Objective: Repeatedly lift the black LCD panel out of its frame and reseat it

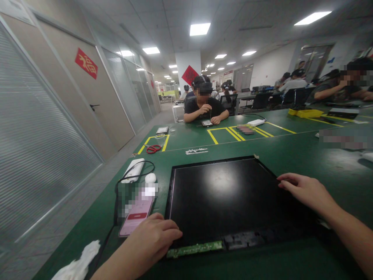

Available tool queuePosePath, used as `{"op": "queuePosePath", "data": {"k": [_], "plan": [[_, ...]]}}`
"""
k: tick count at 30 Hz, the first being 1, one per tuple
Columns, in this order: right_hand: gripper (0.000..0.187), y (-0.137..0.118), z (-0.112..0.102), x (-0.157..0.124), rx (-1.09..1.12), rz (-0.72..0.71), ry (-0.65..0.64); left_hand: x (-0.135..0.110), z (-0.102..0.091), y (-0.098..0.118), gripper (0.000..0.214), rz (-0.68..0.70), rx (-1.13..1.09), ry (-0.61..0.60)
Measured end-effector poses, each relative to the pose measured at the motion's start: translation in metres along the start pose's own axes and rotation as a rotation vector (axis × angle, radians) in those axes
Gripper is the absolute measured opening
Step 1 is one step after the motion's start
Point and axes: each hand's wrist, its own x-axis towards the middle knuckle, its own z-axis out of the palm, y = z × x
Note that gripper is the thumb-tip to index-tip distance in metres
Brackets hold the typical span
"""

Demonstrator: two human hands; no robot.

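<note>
where the left hand [154, 237] rests, the panel [221, 194] corner is hidden

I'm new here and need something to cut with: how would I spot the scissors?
Start at the big black screen panel lying flat on the green table. Past its far left corner is a yellow-taped box; the scissors lie in it. Bright red handles set them apart from the white gadgets nearby.

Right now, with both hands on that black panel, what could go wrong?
1. The left hand rests beside the exposed green circuit strip; pressure there might flex or crack it.
2. The right hand lies on the black panel at its right edge; pressing could mark it.
3. The phone lies close beside the panel's left edge; a shove could knock it.
</note>
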Motion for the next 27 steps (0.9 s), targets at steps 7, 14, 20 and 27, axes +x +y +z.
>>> {"op": "queuePosePath", "data": {"k": [7, 14, 20, 27], "plan": [[0.034, -0.003, -0.002, -0.002, 0.058, 0.036, -0.033, 0.001, 0.000, -0.001, 0.043, -0.013, -0.017, -0.002], [0.037, -0.003, -0.003, -0.001, 0.107, 0.028, -0.056, 0.000, 0.005, -0.007, 0.046, -0.251, 0.005, -0.074], [0.038, 0.001, -0.002, 0.000, 0.158, -0.001, -0.040, 0.002, 0.002, -0.005, 0.043, -0.445, 0.051, -0.074], [0.039, 0.003, -0.003, 0.000, 0.237, 0.026, -0.067, 0.003, 0.011, -0.009, 0.050, -0.506, 0.069, -0.037]]}}
